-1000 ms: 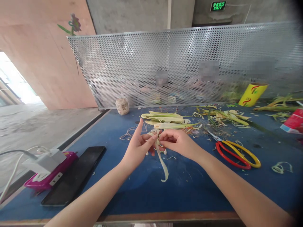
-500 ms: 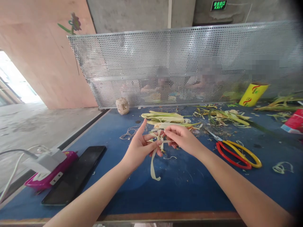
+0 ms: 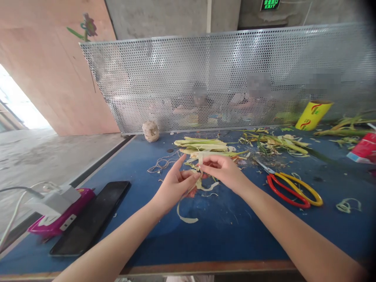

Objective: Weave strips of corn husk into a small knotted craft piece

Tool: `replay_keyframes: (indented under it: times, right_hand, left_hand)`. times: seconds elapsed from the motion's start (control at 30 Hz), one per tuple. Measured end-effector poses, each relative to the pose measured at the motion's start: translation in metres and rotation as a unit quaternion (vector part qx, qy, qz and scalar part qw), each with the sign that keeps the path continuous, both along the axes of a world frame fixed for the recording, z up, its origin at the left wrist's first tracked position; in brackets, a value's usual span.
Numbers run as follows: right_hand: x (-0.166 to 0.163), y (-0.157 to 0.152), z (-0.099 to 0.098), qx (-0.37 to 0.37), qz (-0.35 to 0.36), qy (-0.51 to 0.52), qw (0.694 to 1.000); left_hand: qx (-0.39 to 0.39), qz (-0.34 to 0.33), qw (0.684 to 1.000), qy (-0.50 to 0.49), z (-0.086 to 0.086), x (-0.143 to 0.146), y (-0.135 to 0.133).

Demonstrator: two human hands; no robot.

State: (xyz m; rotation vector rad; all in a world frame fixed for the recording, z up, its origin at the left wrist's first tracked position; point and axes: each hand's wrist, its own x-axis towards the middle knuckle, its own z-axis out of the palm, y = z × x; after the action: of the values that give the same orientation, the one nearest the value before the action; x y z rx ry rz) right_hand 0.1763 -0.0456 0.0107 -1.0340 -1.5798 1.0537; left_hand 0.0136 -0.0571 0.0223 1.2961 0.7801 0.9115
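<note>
Pale plant-leaf strips [image 3: 205, 188] are bunched between my two hands, with one long end curling down below. My left hand [image 3: 178, 182] pinches the bunch between thumb and fingers, its index finger pointing up. At its right, my right hand [image 3: 220, 170] pinches a strip that stands upright above the fingertips. Fingers hide part of the bunch. Just behind the hands lies a pile of light green stalks and leaves [image 3: 202, 145]. Scissors [image 3: 293, 190] with red and yellow handles lie right of my right hand, blades slightly apart.
A black phone [image 3: 91, 219] lies left, beside a magenta power strip [image 3: 63, 219] with a white charger. Thin twine [image 3: 160, 166], a wrapped lump [image 3: 150, 131], leaf scraps [image 3: 279, 143] and a yellow roll [image 3: 313, 115] are on the blue table. People sit behind the perforated metal screen [image 3: 164, 78].
My right hand has shifted slightly left and its strip now stands upright instead of lying across. The hanging end has swung left, and another loop droops at the right.
</note>
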Motion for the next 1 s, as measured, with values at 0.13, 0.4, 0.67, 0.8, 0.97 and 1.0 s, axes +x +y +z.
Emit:
replay_keyframes:
  times: [0.13,0.4,0.67,0.8,0.97,1.0]
  right_hand:
    - [-0.0001,0.0021,-0.0006,0.006,-0.038,0.069,0.997]
    - [0.0050,0.0058,-0.0023,0.001,-0.046,0.127,0.991]
    - [0.0045,0.0063,-0.0015,-0.003,-0.060,0.187,0.981]
    - [0.0059,0.0078,-0.0015,-0.002,-0.066,0.193,0.979]
    - [0.0058,0.0056,-0.0002,-0.026,-0.009,0.164,0.986]
    - [0.0064,0.0051,0.0005,-0.030,0.001,0.157,0.987]
  left_hand:
    - [-0.010,0.005,1.000,-0.016,-0.0027,0.0004,0.0005]
    - [-0.023,0.003,0.999,-0.023,0.0003,-0.0017,-0.0011]
    - [-0.003,0.003,0.999,-0.033,-0.0020,-0.0027,0.0024]
    - [-0.002,0.012,1.000,-0.017,0.0006,-0.0020,-0.0006]
    - [0.018,0.026,0.999,-0.017,0.0027,-0.0016,-0.0006]
    - [0.025,0.028,0.999,-0.015,0.0026,-0.0018,0.0000]
